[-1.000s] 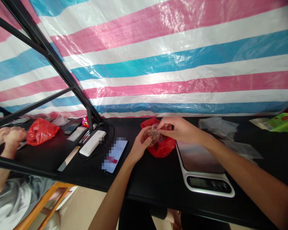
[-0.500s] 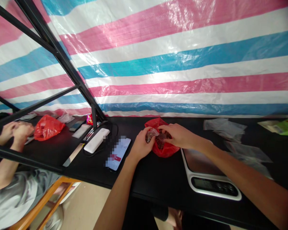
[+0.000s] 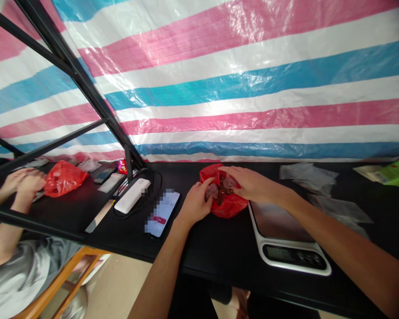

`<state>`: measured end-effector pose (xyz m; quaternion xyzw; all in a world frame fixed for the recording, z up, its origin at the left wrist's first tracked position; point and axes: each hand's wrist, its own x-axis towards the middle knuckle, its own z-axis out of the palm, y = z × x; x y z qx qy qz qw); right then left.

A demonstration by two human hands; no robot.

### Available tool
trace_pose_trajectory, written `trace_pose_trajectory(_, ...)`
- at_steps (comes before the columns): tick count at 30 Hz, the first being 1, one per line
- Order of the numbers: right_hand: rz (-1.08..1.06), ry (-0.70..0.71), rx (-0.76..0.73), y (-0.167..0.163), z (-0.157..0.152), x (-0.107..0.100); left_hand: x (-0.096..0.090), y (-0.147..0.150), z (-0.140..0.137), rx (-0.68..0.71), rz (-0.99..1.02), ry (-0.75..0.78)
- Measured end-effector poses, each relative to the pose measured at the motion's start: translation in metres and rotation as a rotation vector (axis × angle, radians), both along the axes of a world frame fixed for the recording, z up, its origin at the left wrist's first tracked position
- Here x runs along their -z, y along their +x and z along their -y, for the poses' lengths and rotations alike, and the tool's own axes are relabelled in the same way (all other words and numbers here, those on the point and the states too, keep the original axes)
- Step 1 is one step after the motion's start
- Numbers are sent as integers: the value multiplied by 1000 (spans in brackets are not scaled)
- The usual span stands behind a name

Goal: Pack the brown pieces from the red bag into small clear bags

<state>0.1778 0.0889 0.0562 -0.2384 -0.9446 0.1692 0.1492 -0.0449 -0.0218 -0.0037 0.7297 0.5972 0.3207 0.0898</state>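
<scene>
A red plastic bag (image 3: 231, 208) stands open on the black table, with small brown bits (image 3: 223, 190) inside, too fine to name. My left hand (image 3: 196, 201) is at the bag's left side, thumb and fingers closed around a small clear plastic bag (image 3: 212, 191). From the right, my right hand (image 3: 249, 184) reaches over the opening. Its fingers grip a small, rounded clear plastic piece (image 3: 230, 182) above the brown bits; its exact kind is unclear. Under my right forearm lies a white kitchen scale (image 3: 261, 250) with a metal plate.
Left of my arm lie a phone (image 3: 164, 215) and a white power bank (image 3: 132, 196) with a black cable. Clear plastic bags (image 3: 307, 175) and a green packet (image 3: 397, 173) are on the right. Beyond the black frame (image 3: 101, 106), another person's hands (image 3: 28, 181) are near a second red bag (image 3: 64, 179).
My right hand has lifted the rounded clear piece slightly to the right, exposing more brown bits. The clear bag in my left hand has shifted right and shows fewer dark contents.
</scene>
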Motion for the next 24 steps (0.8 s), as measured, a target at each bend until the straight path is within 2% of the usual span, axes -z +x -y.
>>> trace_pose_trajectory(7,102,-10,14,3,4,-6,0,0,1,39,61,-7)
trace_pose_trajectory(16,120,-8,-16,5,3,1,0,3,0,37,138,-11)
trace_pose_trajectory(20,12,37,-34,3,5,-3,-3,2,-1,-3,255,29)
trace_pose_trajectory(24,-178,149,-8,-11,25,-17,-5,-3,-4,-151,518,90)
